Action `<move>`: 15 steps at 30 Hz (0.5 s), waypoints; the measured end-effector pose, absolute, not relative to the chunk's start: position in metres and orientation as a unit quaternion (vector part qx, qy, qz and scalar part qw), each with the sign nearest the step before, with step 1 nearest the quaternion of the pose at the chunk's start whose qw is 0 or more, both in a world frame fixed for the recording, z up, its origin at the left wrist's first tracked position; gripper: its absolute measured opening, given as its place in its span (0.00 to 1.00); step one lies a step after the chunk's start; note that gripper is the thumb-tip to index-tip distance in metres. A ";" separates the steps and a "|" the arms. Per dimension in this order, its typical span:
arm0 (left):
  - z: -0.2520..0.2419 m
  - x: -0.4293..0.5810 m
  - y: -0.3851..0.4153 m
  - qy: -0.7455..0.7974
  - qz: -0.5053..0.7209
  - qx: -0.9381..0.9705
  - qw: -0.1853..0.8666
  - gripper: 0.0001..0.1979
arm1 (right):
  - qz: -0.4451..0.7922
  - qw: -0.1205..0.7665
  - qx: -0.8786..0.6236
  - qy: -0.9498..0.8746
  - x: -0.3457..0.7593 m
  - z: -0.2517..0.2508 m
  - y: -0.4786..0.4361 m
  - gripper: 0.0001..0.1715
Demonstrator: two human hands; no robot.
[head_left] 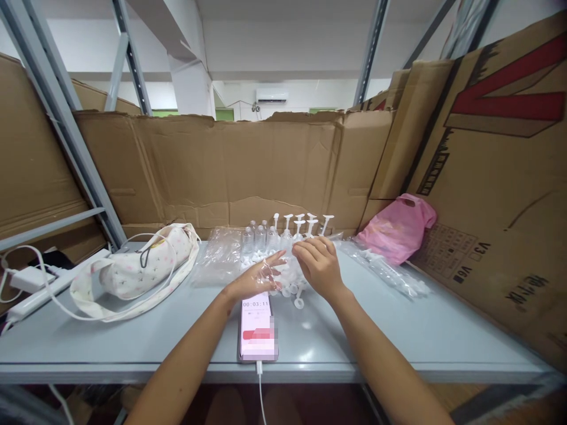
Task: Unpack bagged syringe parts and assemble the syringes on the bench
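My left hand is over the table's middle, its fingers partly stretched around a clear plastic bottle whose outline is faint. Just right of it, my right hand has its fingers curled together in a pinch; what they hold is hidden. Behind both hands stand several clear bottles without tops. Beside these are bottles with white pump tops. A pile of small white and clear plastic parts lies under and between my hands, partly covered by them.
A phone showing a timer lies at the front edge, its cable hanging down. Left are a clear plastic bag, a white cloth bag and a power strip. Right are a pink bag and wrapped pump parts. Cardboard walls the back.
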State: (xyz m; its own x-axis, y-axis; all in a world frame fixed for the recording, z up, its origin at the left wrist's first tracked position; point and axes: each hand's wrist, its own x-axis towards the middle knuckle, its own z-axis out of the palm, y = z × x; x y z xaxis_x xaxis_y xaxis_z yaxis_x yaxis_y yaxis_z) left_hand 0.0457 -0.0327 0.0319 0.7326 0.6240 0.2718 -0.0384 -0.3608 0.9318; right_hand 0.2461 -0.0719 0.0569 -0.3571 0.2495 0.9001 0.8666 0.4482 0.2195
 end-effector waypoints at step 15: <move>0.028 0.049 -0.020 0.156 0.434 0.558 0.690 0.43 | 0.426 0.686 -0.384 -0.448 0.268 0.050 -0.042 0.36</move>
State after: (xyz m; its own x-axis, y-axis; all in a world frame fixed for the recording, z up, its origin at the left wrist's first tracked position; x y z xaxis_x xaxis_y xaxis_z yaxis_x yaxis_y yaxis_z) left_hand 0.0494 -0.0204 0.0280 0.5757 0.7720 0.2695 -0.4244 0.0003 0.9055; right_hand 0.2680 -0.0422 0.0497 0.2359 0.9286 0.2865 -0.2407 0.3414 -0.9086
